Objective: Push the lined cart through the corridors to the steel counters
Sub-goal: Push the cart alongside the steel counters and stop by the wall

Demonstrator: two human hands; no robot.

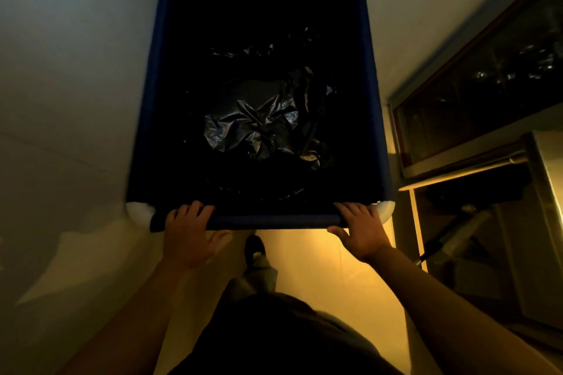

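Note:
A deep cart with dark blue padded rims (pixel 155 76) fills the middle of the head view, stretching away from me. A crumpled black plastic liner (pixel 259 128) covers its inside and shines at the bottom. My left hand (pixel 189 231) grips the near rim bar at its left end, fingers curled over the top. On the right end of the same bar my right hand (pixel 361 230) holds on likewise. White corner pieces (pixel 138 213) show at both near corners. One of my feet (pixel 254 248) steps forward just behind the bar.
The floor (pixel 76 100) is pale and dim to the left, lit yellow beneath me. On the right stand a dark glass-fronted cabinet (pixel 487 94) with a wooden frame and a steel unit (pixel 548 207) with a bar handle, close to the cart's right side.

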